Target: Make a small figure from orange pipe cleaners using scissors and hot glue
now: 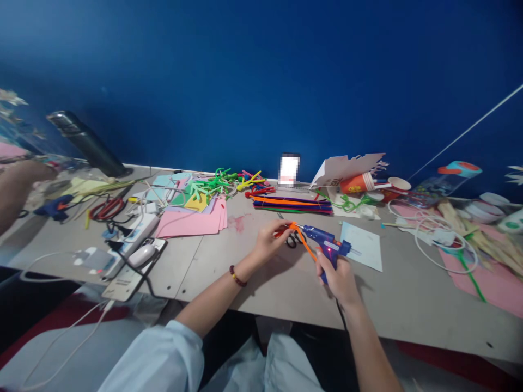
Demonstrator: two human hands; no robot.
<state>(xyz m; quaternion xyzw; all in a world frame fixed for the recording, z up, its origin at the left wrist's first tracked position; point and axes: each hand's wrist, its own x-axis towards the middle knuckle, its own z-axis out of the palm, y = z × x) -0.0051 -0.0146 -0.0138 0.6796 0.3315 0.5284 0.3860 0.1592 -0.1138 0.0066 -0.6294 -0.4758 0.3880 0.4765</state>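
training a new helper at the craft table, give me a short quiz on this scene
1. Which hand holds the blue hot glue gun, left or right?
2. True or false: the left hand grips an orange pipe cleaner.
3. What colour is the paper stack to the left of the hands?

Key: 1. The right hand. 2. True. 3. Pink.

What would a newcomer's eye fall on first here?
A blue hot glue gun in the right hand stands out, its nozzle at an orange pipe cleaner in the left hand. Behind them lie a bundle of pipe cleaners and a heap of green and yellow shapes.
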